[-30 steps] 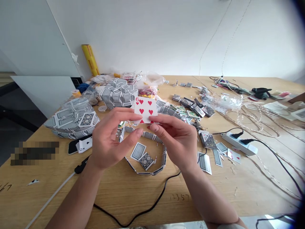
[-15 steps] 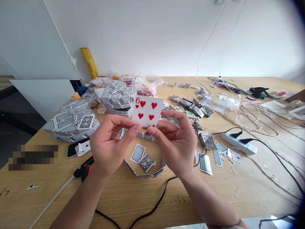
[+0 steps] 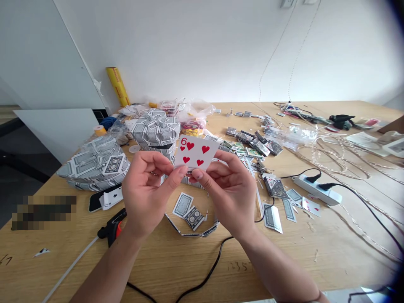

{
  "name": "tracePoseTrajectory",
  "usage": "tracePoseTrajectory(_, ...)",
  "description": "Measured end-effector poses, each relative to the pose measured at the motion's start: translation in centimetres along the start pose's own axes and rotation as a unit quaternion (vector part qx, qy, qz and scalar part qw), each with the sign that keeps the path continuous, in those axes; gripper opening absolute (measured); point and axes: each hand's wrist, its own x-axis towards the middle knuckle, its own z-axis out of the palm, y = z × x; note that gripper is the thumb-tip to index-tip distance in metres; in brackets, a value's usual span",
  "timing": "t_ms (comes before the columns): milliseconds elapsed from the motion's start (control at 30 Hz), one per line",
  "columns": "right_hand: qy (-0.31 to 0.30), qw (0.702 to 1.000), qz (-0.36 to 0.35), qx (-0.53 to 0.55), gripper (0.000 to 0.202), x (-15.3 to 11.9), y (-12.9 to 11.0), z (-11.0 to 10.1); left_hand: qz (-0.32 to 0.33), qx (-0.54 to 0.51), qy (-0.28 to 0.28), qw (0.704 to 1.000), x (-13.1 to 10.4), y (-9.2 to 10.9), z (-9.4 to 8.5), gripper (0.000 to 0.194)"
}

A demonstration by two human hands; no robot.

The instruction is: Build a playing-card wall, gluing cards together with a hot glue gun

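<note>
A six of hearts card (image 3: 196, 152) is held up, face toward me, its lower part folded or hidden at my thumbs. My left hand (image 3: 151, 189) pinches its lower left corner between thumb and fingers. At its lower right, my right hand (image 3: 232, 189) grips it the same way. Below, a ring of folded cards (image 3: 189, 235) lies on the table, partly covered by my hands. Inside the ring are a loose card (image 3: 182, 204) and a folded card (image 3: 194, 218).
Card-built shapes (image 3: 94, 164) stand at the left and behind. A glue gun (image 3: 112, 227) lies beside my left wrist, near a phone (image 3: 96, 201). To the right are a power strip (image 3: 318, 190), cables and scattered cards. A yellow roll (image 3: 118, 86) leans on the wall.
The card has dropped slightly and its upper part tilts back more, with fewer hearts showing. Both hands still hold it, and my right hand has shifted slightly left.
</note>
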Motion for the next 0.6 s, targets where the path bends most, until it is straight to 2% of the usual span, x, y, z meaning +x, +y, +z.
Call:
tracePoseTrajectory(133, -0.001, 1.000, 0.014, 0.011, 0.034, 0.1, -0.1, -0.1, -0.030, -0.018, -0.029, 0.999, 0.1, -0.3, -0.2, 0.027)
tracePoseTrajectory(300, 0.010, 1.000, 0.023, -0.018, 0.032, 0.3, -0.1, -0.4, -0.029, -0.003, -0.092, 0.995, 0.4, -0.1, -0.5, 0.006)
tracePoseTrajectory(467, 0.003, 0.999, 0.026, -0.023, 0.032, 0.3, -0.1, -0.5, -0.032, 0.050, -0.176, 0.983, 0.9, -0.1, -0.8, 0.028)
tracePoseTrajectory(600, -0.018, 0.999, 0.041, -0.019, 0.031, 0.4, -0.1, -0.5, -0.014, 0.072, -0.187, 0.980, 0.9, -0.4, -1.0, 0.037)
